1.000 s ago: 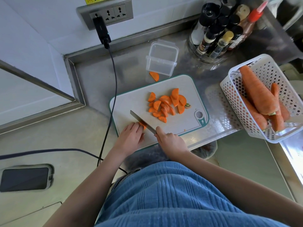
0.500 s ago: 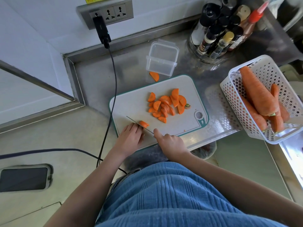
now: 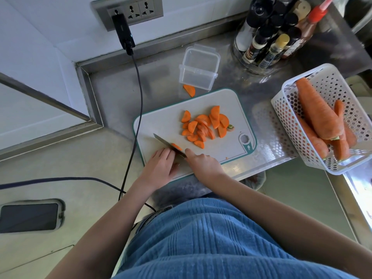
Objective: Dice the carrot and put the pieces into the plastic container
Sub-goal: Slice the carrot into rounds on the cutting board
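Note:
A pale cutting board [image 3: 161, 125] with a teal rim lies on the steel counter. Several half-round carrot slices [image 3: 203, 127] are piled in its middle. My right hand [image 3: 203, 164] grips the handle of a knife [image 3: 165, 142], whose blade points far-left across the board's near-left part. A fresh slice [image 3: 176, 147] lies against the blade. My left hand [image 3: 159, 168] rests fingers-down on the board just left of the blade; any carrot under it is hidden. The clear plastic container [image 3: 198, 70] stands beyond the board, with one slice [image 3: 189, 90] on the counter beside it.
A white perforated basket [image 3: 330, 87] with whole carrots [image 3: 318, 109] sits at the right. Sauce and spice bottles [image 3: 273, 37] stand at the back right. A black cable [image 3: 138, 93] runs from the wall socket along the board's left edge. A phone [image 3: 30, 217] lies at lower left.
The knife has made a cut beside my left hand's fingers, and a new slice now lies against the blade. Both hands stay at the board's near-left corner.

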`<action>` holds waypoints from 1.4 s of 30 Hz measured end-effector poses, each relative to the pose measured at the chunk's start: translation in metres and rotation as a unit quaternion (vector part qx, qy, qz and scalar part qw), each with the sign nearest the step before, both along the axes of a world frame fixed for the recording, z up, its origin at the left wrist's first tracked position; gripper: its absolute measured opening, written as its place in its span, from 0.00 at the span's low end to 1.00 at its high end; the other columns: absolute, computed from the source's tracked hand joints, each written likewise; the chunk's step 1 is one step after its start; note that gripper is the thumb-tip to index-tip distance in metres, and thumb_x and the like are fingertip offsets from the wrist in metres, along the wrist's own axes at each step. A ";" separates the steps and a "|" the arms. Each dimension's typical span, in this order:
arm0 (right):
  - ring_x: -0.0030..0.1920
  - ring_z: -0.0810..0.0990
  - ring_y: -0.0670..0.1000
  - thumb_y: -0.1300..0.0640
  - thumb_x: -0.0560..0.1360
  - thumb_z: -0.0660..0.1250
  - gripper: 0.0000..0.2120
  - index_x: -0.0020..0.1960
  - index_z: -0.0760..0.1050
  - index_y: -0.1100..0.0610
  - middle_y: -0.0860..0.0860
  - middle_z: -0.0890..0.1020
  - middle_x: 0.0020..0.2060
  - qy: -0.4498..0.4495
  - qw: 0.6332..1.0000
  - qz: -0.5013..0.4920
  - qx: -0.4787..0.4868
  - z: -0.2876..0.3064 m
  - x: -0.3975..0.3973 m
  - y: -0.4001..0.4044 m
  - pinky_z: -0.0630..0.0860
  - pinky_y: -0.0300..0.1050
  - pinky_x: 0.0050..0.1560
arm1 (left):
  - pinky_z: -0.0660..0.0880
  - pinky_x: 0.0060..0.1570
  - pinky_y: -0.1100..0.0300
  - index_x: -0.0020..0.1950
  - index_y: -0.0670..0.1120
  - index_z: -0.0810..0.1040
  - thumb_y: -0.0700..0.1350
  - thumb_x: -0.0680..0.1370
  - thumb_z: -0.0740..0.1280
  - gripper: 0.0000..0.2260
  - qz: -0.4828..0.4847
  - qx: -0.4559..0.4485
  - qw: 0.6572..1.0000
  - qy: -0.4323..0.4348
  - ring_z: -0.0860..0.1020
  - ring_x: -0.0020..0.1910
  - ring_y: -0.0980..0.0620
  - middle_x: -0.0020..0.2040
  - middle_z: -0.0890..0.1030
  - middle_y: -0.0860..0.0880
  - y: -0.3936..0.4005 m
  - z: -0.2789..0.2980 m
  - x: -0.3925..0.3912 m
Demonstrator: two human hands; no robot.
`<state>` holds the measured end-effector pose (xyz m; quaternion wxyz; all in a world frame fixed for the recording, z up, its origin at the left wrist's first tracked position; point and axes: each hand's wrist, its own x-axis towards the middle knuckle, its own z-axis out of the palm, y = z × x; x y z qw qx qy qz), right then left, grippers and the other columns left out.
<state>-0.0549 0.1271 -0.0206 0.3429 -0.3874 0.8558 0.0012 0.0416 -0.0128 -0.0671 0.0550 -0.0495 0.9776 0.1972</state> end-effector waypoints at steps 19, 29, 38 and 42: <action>0.40 0.79 0.61 0.48 0.84 0.47 0.14 0.59 0.63 0.57 0.58 0.79 0.40 0.008 1.000 -0.010 -0.029 0.012 0.001 0.030 0.65 0.48 0.34 | 0.66 0.40 0.54 0.46 0.42 0.77 0.48 0.72 0.59 0.12 -0.018 -0.098 0.994 0.039 0.75 0.39 0.45 0.40 0.76 0.45 -0.003 -0.002 0.010; 0.35 0.76 0.58 0.49 0.84 0.47 0.13 0.59 0.62 0.57 0.56 0.80 0.41 0.006 0.999 -0.001 -0.037 0.006 0.006 0.026 0.67 0.48 0.33 | 0.61 0.38 0.54 0.44 0.42 0.75 0.48 0.71 0.60 0.10 -0.025 -0.147 0.989 0.024 0.73 0.37 0.44 0.37 0.75 0.45 -0.003 -0.002 0.014; 0.38 0.78 0.59 0.53 0.84 0.49 0.10 0.62 0.60 0.58 0.57 0.80 0.42 0.008 1.000 0.024 -0.005 0.001 0.009 0.022 0.68 0.48 0.34 | 0.61 0.39 0.53 0.45 0.43 0.77 0.50 0.72 0.58 0.13 -0.022 -0.151 0.988 -0.004 0.75 0.37 0.44 0.38 0.76 0.45 -0.002 -0.005 0.009; 0.41 0.79 0.60 0.64 0.80 0.56 0.15 0.65 0.57 0.58 0.57 0.80 0.44 0.012 0.999 0.021 0.033 -0.004 0.011 0.013 0.70 0.50 0.36 | 0.61 0.39 0.53 0.44 0.42 0.77 0.49 0.72 0.58 0.13 -0.015 -0.148 0.989 0.021 0.74 0.36 0.43 0.37 0.76 0.45 -0.002 -0.007 0.008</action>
